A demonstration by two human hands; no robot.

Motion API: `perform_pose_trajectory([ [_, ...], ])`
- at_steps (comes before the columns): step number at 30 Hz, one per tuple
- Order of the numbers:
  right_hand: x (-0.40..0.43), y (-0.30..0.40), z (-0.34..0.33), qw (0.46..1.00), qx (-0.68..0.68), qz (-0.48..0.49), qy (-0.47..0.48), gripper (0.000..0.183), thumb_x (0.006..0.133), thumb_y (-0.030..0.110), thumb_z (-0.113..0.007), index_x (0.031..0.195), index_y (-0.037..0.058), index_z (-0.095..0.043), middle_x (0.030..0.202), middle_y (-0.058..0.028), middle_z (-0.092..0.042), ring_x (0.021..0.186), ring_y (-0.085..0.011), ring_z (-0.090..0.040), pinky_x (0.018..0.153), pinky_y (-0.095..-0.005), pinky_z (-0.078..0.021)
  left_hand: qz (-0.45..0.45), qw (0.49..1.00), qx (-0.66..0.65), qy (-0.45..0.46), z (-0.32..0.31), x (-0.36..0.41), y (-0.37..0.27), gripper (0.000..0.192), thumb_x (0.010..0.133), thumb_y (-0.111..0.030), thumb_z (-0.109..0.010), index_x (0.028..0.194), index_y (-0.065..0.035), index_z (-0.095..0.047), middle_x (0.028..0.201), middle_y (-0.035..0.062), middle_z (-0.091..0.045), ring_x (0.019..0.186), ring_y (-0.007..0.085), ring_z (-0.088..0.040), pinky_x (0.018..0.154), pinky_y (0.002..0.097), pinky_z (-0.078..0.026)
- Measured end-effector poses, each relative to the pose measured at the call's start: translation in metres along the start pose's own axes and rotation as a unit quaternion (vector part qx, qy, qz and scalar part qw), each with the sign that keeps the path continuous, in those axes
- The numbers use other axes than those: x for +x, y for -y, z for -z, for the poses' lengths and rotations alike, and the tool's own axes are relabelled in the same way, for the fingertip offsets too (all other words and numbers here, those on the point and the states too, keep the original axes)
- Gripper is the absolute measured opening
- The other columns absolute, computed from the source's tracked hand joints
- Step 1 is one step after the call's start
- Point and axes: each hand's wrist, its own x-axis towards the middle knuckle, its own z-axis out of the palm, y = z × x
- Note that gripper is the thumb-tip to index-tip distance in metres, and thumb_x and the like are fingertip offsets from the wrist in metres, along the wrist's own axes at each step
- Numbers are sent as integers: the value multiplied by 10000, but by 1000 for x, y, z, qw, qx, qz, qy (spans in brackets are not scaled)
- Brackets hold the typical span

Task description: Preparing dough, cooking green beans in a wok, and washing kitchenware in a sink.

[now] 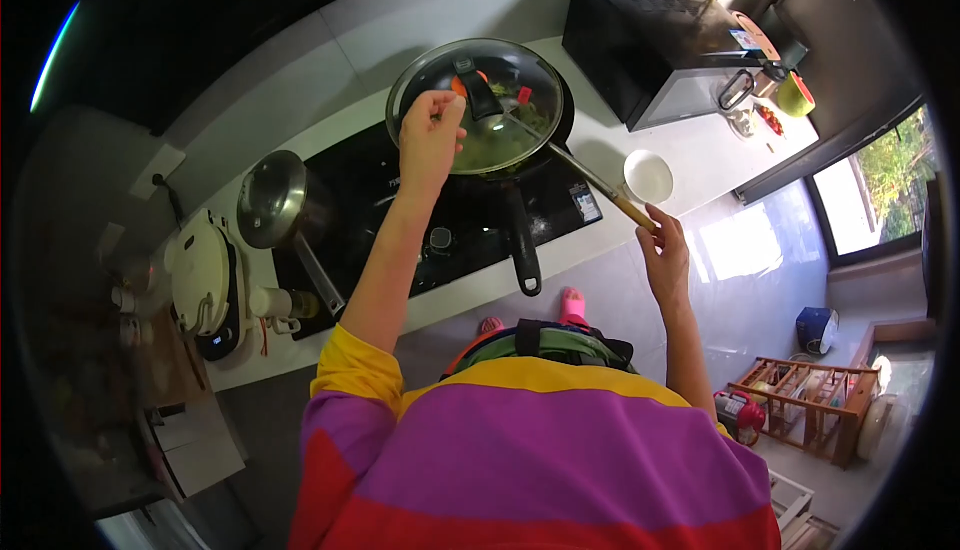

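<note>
A glass lid [420, 152] with a black handle [480, 88] covers most of a dark frying pan [566, 111] on the black hob [360, 197]. Through the glass I see green food [517, 118] and an orange-red round shape. My left hand [433, 133] is over the lid, left of its handle, fingers curled together with nothing visible in them. Between thumb and fingers, my right hand [664, 253] holds the wooden handle end of a metal cooking spatula [589, 175]. Its shaft runs to the pan; the far end shows through the lid. The pan's handle [523, 242] points towards me.
A white bowl [649, 176] stands right of the hob, before a black microwave oven [637, 47]. A lidded saucepan [274, 201] sits on the left. Beyond it are a pale electric griddle [201, 272] and a white-capped jar [274, 302]. A wooden rack [806, 407] stands on the floor.
</note>
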Motion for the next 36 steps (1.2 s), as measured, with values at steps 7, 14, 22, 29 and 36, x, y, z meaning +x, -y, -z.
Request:
perform_pose_trajectory([
  [7, 38, 5, 2, 987, -68, 32, 143, 266, 820, 171, -622, 1064, 69, -590, 1000, -140, -620, 867, -309, -617, 758, -379, -482, 22, 973, 230, -24, -27, 57, 14, 511, 780, -460, -618, 1030, -17, -575, 1052, 185, -563, 967, 290, -563, 849, 397, -446],
  [14, 59, 0, -1, 958, -127, 110, 230, 372, 817, 196, -605, 1169, 116, -514, 938, -132, -609, 826, -341, -611, 710, -436, -487, 71, 839, 537, 51, -56, 87, 3, 580, 801, -366, -612, 1160, 50, -427, 1027, 243, -609, 982, 353, -609, 836, 434, -480],
  [22, 69, 0, -19, 940, -184, 132, 254, 361, 838, 179, -556, 1166, 48, -482, 952, -189, -602, 816, -384, -602, 709, -466, -487, 205, 834, 513, -11, -55, 100, 12, 500, 793, -273, -610, 1138, 57, -465, 941, 224, -646, 862, 329, -652, 755, 411, -499],
  [29, 106, 8, 24, 947, -188, 135, 222, 372, 860, 235, -550, 1230, 254, -515, 864, -158, -644, 757, -348, -623, 657, -446, -498, 128, 962, 228, -82, 4, 87, 28, 248, 672, -86, -655, 872, 48, -596, 550, 21, -464, 398, 114, -418, 348, 275, -322],
  [36, 121, 80, 115, 900, -300, 211, 236, 330, 845, 123, -579, 1161, 212, -613, 694, -97, -588, 600, -243, -587, 565, -363, -461, 108, 982, -79, -134, 56, 27, -27, 285, 731, -1, -545, 1006, 75, -543, 564, 3, -391, 391, 83, -362, 351, 239, -288],
])
